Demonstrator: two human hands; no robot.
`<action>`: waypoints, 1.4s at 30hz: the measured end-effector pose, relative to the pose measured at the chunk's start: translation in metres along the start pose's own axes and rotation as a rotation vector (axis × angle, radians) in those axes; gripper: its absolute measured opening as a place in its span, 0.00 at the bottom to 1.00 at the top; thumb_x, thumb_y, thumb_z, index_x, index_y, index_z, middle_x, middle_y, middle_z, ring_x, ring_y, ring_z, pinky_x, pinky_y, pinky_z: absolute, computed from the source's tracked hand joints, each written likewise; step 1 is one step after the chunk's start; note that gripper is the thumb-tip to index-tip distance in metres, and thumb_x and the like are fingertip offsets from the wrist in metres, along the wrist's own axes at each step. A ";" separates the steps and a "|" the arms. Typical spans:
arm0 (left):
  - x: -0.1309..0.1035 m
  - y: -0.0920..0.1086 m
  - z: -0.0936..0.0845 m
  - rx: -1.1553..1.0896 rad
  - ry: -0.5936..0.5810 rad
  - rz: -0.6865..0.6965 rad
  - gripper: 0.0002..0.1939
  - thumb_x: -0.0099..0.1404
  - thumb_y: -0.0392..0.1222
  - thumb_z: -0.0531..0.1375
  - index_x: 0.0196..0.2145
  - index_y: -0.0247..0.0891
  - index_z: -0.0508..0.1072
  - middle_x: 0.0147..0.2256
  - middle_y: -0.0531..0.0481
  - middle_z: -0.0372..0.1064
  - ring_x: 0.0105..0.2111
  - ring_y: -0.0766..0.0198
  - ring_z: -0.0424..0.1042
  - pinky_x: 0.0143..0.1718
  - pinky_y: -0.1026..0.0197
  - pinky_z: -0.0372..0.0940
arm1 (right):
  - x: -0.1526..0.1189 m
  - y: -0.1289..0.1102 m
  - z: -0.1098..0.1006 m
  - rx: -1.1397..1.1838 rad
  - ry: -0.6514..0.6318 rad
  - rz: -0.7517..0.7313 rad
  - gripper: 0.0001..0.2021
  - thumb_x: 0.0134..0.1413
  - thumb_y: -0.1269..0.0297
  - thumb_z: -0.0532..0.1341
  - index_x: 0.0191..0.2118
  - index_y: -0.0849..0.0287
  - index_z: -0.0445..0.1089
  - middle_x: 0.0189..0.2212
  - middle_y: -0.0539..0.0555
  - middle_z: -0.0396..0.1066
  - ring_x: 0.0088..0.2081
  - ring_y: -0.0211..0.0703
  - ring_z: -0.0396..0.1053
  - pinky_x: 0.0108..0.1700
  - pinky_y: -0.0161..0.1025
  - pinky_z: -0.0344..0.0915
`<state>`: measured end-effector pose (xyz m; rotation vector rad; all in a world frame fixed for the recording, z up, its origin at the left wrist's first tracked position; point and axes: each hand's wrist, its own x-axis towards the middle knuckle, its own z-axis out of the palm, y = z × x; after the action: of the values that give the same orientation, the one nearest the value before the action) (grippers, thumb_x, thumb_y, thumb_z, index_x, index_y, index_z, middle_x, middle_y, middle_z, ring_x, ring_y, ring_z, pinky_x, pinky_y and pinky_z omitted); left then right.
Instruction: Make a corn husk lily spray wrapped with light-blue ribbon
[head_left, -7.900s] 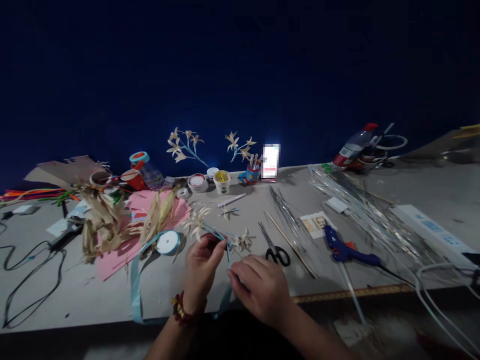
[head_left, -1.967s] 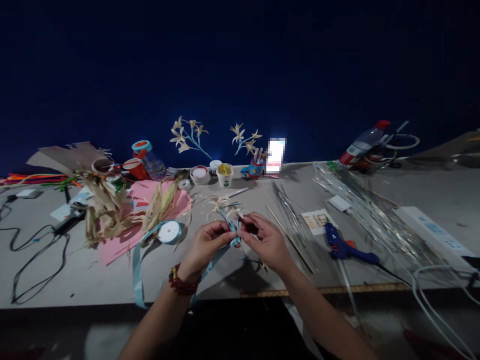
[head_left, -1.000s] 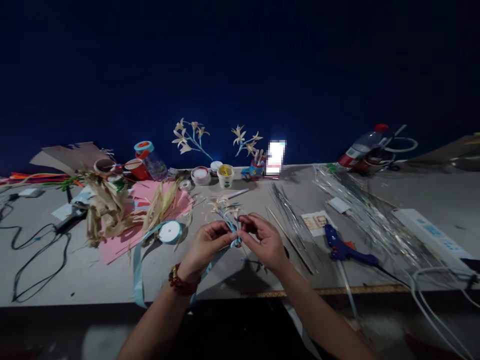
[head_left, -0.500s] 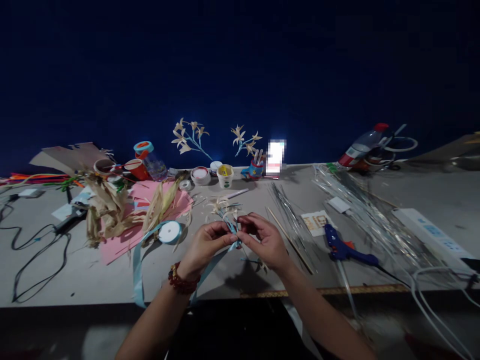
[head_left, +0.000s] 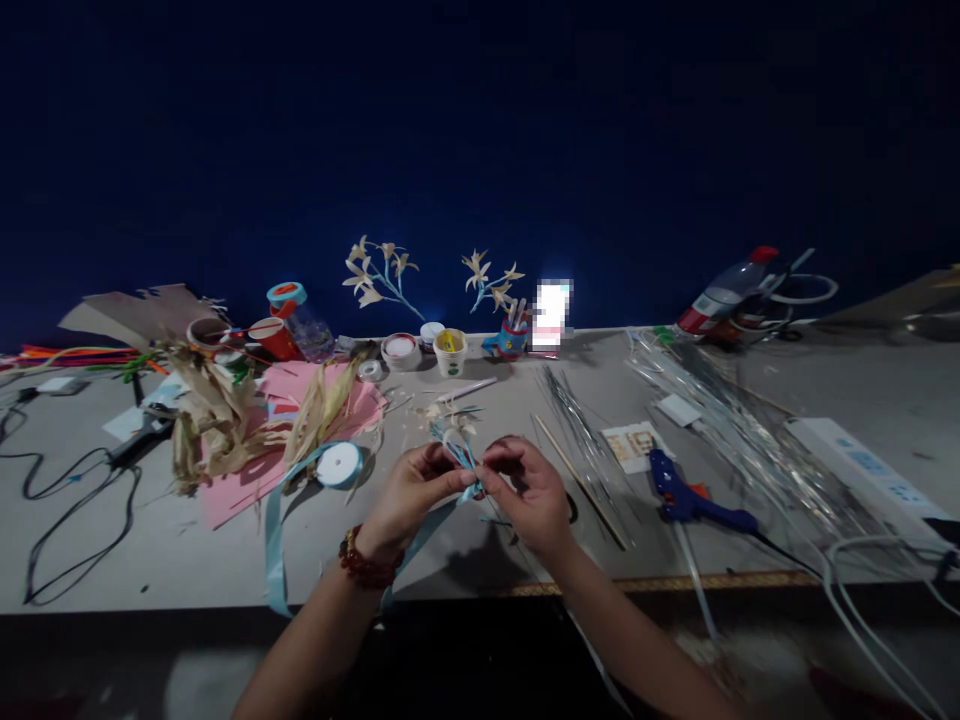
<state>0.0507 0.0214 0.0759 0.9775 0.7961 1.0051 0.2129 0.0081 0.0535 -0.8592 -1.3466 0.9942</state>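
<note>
Both hands meet at the middle of the table's near part, pinching a small bundle of flower stems [head_left: 462,453] with light blue ribbon around them. My left hand [head_left: 411,492] is closed on the bundle, thumb and index finger together. From the right, my right hand [head_left: 531,497] pinches the same spot with its thumb and index finger. Pale flower heads stick out beyond the fingertips. A light blue ribbon [head_left: 427,538] trails down under my left wrist, looping to its spool [head_left: 340,465] at the left. The exact grip on the ribbon is hidden by the fingers.
Dried corn husks [head_left: 214,420] and pink paper [head_left: 240,490] lie left. Right are metal wires [head_left: 581,425], a wooden stick [head_left: 577,480], a blue glue gun [head_left: 694,500] and a power strip [head_left: 862,470]. Paint tubs [head_left: 450,355] and finished flower sprays [head_left: 382,275] stand behind.
The bundle has turned slightly between my fingers, and both hands have shifted a little. My right fingers are bent somewhat differently. The things on the table have stayed where they were.
</note>
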 end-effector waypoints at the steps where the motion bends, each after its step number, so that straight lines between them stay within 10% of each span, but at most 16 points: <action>1: 0.000 -0.001 -0.001 -0.010 0.008 -0.007 0.08 0.54 0.39 0.70 0.30 0.33 0.77 0.27 0.50 0.75 0.29 0.66 0.73 0.36 0.64 0.66 | -0.001 -0.001 0.001 -0.030 0.009 -0.034 0.02 0.58 0.68 0.63 0.36 0.54 0.69 0.32 0.50 0.65 0.33 0.39 0.67 0.34 0.36 0.68; 8: -0.002 -0.005 0.001 -0.081 0.072 -0.040 0.09 0.51 0.38 0.72 0.29 0.34 0.77 0.26 0.52 0.74 0.28 0.68 0.71 0.34 0.66 0.65 | -0.002 -0.003 0.002 -0.144 0.011 -0.151 0.04 0.58 0.71 0.61 0.34 0.55 0.68 0.31 0.50 0.66 0.36 0.40 0.67 0.38 0.38 0.66; 42: 0.008 -0.008 -0.001 0.065 0.185 -0.033 0.11 0.48 0.41 0.72 0.28 0.33 0.78 0.27 0.50 0.75 0.29 0.66 0.70 0.35 0.64 0.64 | 0.010 -0.006 -0.018 -0.117 -0.251 0.366 0.08 0.57 0.60 0.61 0.32 0.59 0.67 0.24 0.48 0.70 0.22 0.33 0.67 0.27 0.32 0.65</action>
<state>0.0549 0.0280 0.0673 0.9325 1.0004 1.0573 0.2306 0.0162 0.0620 -1.1250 -1.5012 1.3519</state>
